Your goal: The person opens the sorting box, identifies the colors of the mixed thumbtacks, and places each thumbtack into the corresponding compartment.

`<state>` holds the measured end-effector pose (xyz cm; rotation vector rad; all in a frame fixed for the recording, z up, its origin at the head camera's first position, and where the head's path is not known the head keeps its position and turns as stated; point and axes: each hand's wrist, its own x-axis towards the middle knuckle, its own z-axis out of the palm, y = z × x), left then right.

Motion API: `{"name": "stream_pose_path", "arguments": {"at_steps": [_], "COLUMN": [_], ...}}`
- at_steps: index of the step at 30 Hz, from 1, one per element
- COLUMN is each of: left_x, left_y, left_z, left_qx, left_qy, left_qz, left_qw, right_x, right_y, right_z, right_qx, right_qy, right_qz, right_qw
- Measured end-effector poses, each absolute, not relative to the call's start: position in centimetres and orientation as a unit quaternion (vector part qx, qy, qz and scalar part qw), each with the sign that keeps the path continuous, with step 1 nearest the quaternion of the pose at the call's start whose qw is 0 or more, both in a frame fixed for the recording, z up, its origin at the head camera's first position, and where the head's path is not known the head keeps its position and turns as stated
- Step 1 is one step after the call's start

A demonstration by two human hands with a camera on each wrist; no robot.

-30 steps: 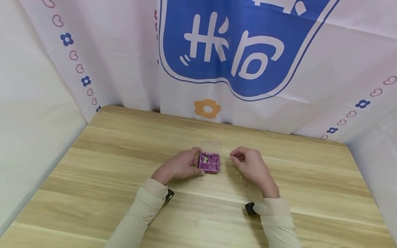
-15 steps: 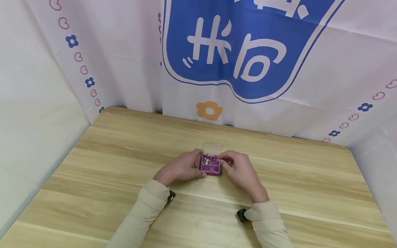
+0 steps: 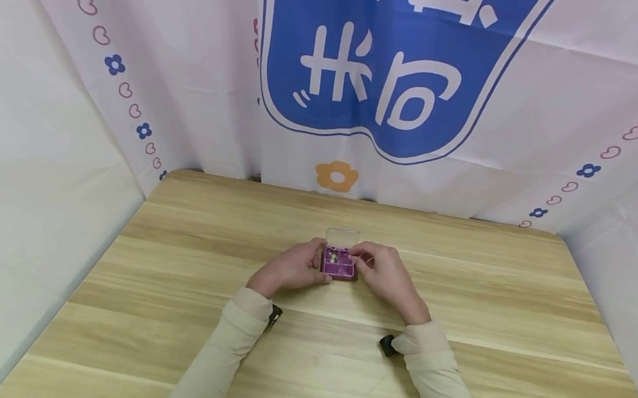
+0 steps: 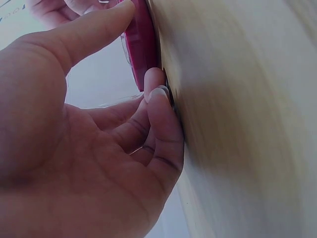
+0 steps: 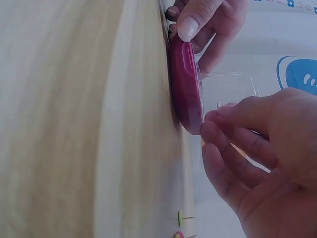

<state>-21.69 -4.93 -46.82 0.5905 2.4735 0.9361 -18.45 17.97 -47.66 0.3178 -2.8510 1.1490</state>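
Observation:
A small purple box (image 3: 340,271) with a compartmented top rests on the table, its clear lid (image 3: 343,238) raised at the back. My left hand (image 3: 296,266) grips its left side, thumb at the front corner and fingers behind. In the back-left compartment lie small green-white pieces (image 3: 333,258). My right hand (image 3: 383,272) is at the box's right side, its thumb and forefinger meeting by the back-right compartment. In the right wrist view, a small pale disc-shaped piece (image 5: 219,105) shows between those fingertips; its kind cannot be made out.
On the wooden table (image 3: 502,309), a green disc with a thin upright pin (image 5: 181,218) and a pink one (image 5: 179,235) lie near my right hand, which hides them from the head view. A printed cloth (image 3: 204,95) hangs behind the table's far edge.
My right hand has moved left, from beside the loose pieces to the box's right edge, and has since stayed nearly still. My left hand has kept holding the box.

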Motion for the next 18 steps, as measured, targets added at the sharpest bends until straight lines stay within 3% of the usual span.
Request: {"name": "stream_pose_path", "arguments": {"at_steps": [18], "left_x": [-21.72], "left_y": [-4.97], "left_z": [-46.86], "left_qx": [0.214], "left_qy": [0.893], "left_qz": [0.335], "left_qw": [0.212], "right_x": [-18.44], "right_y": [18.11], "right_z": [-47.56], "right_qx": [0.097], "right_qy": [-0.922], "right_qz": [0.375], "right_qw": [0.007]}}
